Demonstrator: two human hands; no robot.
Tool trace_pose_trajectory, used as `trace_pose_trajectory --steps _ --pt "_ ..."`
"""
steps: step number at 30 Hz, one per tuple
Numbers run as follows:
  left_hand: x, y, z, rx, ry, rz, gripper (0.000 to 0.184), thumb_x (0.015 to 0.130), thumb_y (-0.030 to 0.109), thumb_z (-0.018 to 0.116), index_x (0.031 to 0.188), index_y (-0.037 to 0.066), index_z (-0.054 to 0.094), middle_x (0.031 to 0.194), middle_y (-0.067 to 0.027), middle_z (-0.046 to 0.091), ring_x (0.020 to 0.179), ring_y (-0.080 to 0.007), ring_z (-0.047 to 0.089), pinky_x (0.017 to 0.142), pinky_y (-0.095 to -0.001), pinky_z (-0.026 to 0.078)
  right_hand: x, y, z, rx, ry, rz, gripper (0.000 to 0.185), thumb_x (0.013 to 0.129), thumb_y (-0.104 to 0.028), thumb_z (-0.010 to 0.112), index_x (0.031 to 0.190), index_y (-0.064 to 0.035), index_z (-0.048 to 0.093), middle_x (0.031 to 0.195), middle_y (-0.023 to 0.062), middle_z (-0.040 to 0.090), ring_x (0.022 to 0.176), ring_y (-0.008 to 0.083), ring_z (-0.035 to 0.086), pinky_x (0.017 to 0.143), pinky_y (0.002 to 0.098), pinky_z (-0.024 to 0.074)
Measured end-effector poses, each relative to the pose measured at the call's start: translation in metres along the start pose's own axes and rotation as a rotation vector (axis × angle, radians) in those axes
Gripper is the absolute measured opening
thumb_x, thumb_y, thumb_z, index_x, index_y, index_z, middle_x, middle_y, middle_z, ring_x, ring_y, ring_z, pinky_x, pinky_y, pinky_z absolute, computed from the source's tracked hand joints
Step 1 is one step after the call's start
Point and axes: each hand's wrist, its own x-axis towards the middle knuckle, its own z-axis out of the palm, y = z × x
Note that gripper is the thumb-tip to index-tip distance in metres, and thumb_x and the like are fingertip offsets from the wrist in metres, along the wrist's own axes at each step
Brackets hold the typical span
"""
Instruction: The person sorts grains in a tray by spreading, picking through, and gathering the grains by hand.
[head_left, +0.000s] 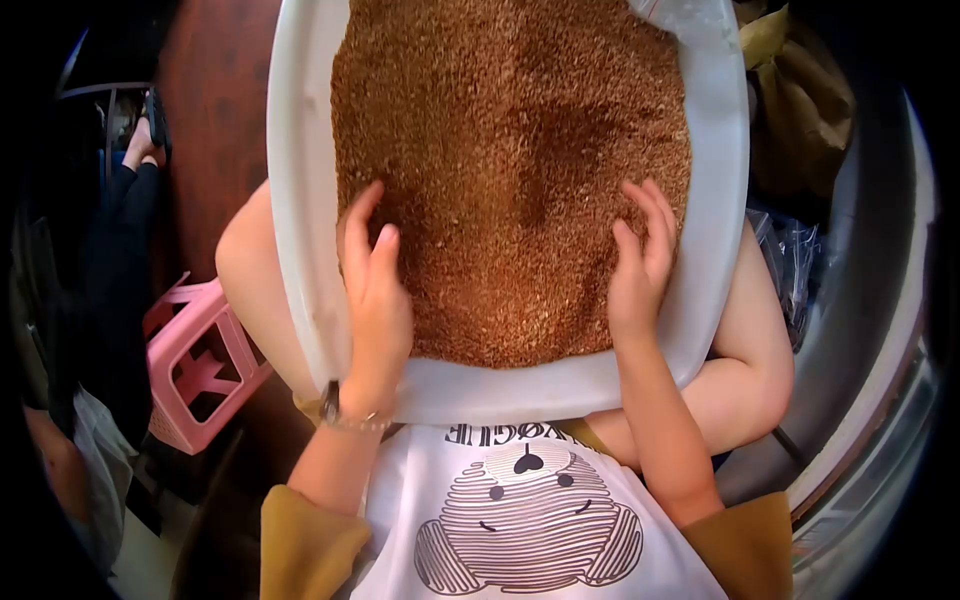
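Observation:
A large white plastic tub (708, 250) holds a broad heap of small reddish-brown grains (500, 200); their exact kind I cannot make out. My left hand (376, 300) is over the left edge of the heap, thumb and finger apart and curved, with some fingers hidden. A watch and a bracelet are on that wrist. Opposite it, my right hand (643, 270) is at the heap's right edge, fingers spread and slightly bent, palm facing inward. Neither hand holds anything that I can see. Whether the fingertips touch the grains I cannot tell.
The tub rests between my bent legs. A pink plastic stool (200, 360) stands on the left, near another person's dark-clothed leg (125, 220). Clear plastic bags (795, 260) and a brown sack (805, 100) are on the right. Clear plastic (690, 15) hangs at the tub's far edge.

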Motion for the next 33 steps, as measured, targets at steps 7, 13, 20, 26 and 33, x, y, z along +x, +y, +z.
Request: trace_pose_trajectory --steps 7,13,20,26,33 --pt "-0.011 -0.032 0.033 0.584 -0.161 0.109 0.070 0.100 0.034 0.039 0.150 -0.005 0.009 0.157 -0.0264 0.003 0.146 -0.0425 0.001 0.117 -0.0515 0.002 -0.018 0.006 0.043 -0.245 -0.205 -0.191 0.067 0.101 -0.044 0.034 0.154 -0.0111 0.012 0.160 0.0194 -0.001 0.147 0.0387 -0.003 0.115 0.0584 0.0012" --pt "-0.006 -0.045 0.053 0.394 -0.104 0.197 0.067 0.099 0.029 0.039 0.150 -0.004 0.013 0.157 -0.0236 0.016 0.146 -0.0420 0.009 0.117 -0.0515 0.004 -0.015 0.006 0.063 0.022 -0.141 -0.259 0.061 0.100 -0.029 0.038 0.151 -0.0021 0.020 0.158 0.0167 0.019 0.147 0.0339 0.015 0.117 0.0518 0.0076" --pt "0.019 -0.033 0.081 -0.167 0.051 0.121 0.055 0.100 0.024 0.037 0.145 -0.006 0.031 0.150 -0.0215 0.034 0.140 -0.0360 0.029 0.115 -0.0430 0.021 0.004 -0.020 0.086 0.599 -0.015 -0.034 0.046 0.101 -0.021 0.038 0.141 0.0001 0.044 0.146 0.0161 0.044 0.136 0.0289 0.040 0.112 0.0377 0.0291" --pt "0.028 -0.015 0.089 -0.977 0.094 -0.467 0.046 0.097 0.029 0.036 0.129 -0.001 0.050 0.126 -0.0148 0.058 0.113 -0.0258 0.057 0.100 -0.0391 0.044 0.019 -0.046 0.074 1.375 -0.091 0.753 0.040 0.098 -0.025 0.039 0.124 0.0003 0.056 0.125 0.0126 0.059 0.113 0.0246 0.058 0.099 0.0384 0.0453" --pt "0.025 0.026 0.079 -1.200 0.169 -0.657 0.044 0.095 0.031 0.035 0.122 0.002 0.055 0.123 -0.0147 0.060 0.113 -0.0283 0.058 0.100 -0.0451 0.045 0.027 -0.072 0.055 1.718 -0.143 0.775 0.032 0.095 -0.026 0.044 0.112 -0.0038 0.060 0.111 0.0104 0.065 0.103 0.0245 0.062 0.092 0.0411 0.0500"
